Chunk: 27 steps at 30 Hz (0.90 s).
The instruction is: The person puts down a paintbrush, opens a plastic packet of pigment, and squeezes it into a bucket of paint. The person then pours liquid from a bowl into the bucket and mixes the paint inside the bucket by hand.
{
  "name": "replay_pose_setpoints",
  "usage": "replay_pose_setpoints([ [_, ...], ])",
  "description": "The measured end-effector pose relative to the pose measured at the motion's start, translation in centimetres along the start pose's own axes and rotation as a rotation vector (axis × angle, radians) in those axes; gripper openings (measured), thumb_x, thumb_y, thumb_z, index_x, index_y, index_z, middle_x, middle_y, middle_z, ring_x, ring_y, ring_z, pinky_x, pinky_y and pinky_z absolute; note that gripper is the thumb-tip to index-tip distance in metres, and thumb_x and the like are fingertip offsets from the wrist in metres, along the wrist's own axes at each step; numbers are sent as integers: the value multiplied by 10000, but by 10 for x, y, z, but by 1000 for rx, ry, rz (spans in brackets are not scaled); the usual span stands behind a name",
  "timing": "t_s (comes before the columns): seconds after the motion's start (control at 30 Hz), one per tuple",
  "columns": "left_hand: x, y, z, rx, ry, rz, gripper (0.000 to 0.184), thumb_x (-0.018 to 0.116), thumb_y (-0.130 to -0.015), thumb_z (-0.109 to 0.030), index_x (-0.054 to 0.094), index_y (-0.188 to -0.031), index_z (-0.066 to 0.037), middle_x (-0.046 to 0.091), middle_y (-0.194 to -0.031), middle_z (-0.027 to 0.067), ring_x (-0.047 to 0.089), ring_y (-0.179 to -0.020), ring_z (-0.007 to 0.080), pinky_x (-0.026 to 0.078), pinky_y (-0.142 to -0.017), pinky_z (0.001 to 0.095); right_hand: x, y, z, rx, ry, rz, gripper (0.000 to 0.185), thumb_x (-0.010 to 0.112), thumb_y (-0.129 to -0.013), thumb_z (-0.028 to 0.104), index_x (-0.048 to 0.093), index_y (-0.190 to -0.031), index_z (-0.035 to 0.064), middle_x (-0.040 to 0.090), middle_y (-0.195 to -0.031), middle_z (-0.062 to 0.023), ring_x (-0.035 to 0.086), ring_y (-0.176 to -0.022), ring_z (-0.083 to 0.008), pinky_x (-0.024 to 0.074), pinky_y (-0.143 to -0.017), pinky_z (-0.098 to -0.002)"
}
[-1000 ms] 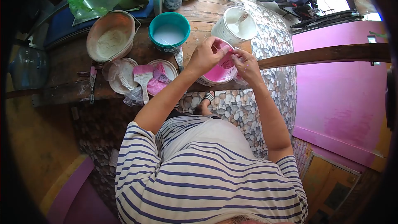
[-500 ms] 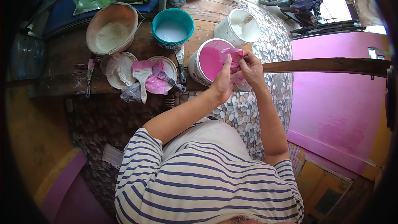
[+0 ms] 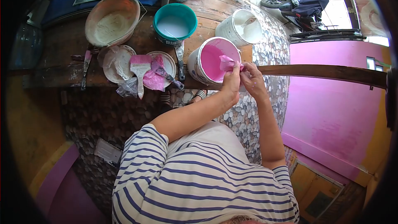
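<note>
A crumpled piece of pink-smeared plastic (image 3: 226,64) is pinched between both hands at the near right rim of a white bucket (image 3: 196,71). Pink paint (image 3: 210,63) fills the lower part of that bucket. My left hand (image 3: 232,86) has its thumb and fingers closed on the plastic. Beside it, my right hand (image 3: 254,82) grips the plastic's right end, with light specks on its skin. Left of the bucket lie a scraper (image 3: 181,62) and a wide paintbrush (image 3: 140,71) with pink on its bristles.
A teal bucket (image 3: 158,33) of whitish liquid, a white bucket (image 3: 226,34) and a powder-coated basin (image 3: 92,29) stand on the wooden bench (image 3: 62,68). Two lids, one (image 3: 108,74) holding whitish residue, lie near the front edge. A wooden rail (image 3: 323,70) extends rightward to the pink wall (image 3: 327,108).
Both hands have lowered slightly toward me with the plastic, which now hangs over the bucket's near right rim. The view has shifted a little.
</note>
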State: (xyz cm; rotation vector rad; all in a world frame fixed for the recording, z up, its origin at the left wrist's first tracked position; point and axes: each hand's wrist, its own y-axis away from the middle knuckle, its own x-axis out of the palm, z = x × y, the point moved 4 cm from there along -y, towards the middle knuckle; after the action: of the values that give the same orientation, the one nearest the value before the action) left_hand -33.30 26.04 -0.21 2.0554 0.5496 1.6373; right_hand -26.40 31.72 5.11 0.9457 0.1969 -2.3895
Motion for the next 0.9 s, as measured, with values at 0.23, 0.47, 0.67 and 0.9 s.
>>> replay_pose_setpoints([
  [0.23, -8, -1, 4, 5, -3, -90, 285, 449, -1070, -317, 598, -1063, -73, 610, -1033, 39, 588, -931, 132, 488, -818, 322, -5, 11, 3, -103, 45, 82, 239, 625, -855, 30, 697, -1079, -8, 648, -1103, -134, 613, -1059, -268, 469, -950, -338],
  [0.47, -22, -14, 14, 16, -120, -164, 255, 470, -1048, -278, 589, -1051, -53, 612, -932, 38, 590, -822, 127, 501, -738, 327, -14, 7, 0, 20, -3, 190, 226, 577, -903, 7, 680, -1100, -36, 666, -1081, -95, 616, -1066, -173, 473, -945, -293],
  [0.67, -29, -27, 12, 131, -386, -234, 266, 487, -1019, -257, 575, -1047, -7, 617, -921, 78, 597, -777, 144, 506, -654, 346, -12, -14, 24, 377, -102, -1, 325, 613, -999, 243, 639, -1137, -51, 677, -1008, -124, 684, -835, -172, 534, -764, -287],
  [0.9, -2, 7, -4, 118, -376, -215, 218, 496, -1012, -177, 528, -1118, 11, 618, -862, 99, 626, -724, 159, 503, -600, 331, 0, -40, 14, 459, 150, 361, 858, 712, -820, 634, 600, -1172, -139, 700, -960, -219, 696, -877, -226, 555, -741, -336],
])
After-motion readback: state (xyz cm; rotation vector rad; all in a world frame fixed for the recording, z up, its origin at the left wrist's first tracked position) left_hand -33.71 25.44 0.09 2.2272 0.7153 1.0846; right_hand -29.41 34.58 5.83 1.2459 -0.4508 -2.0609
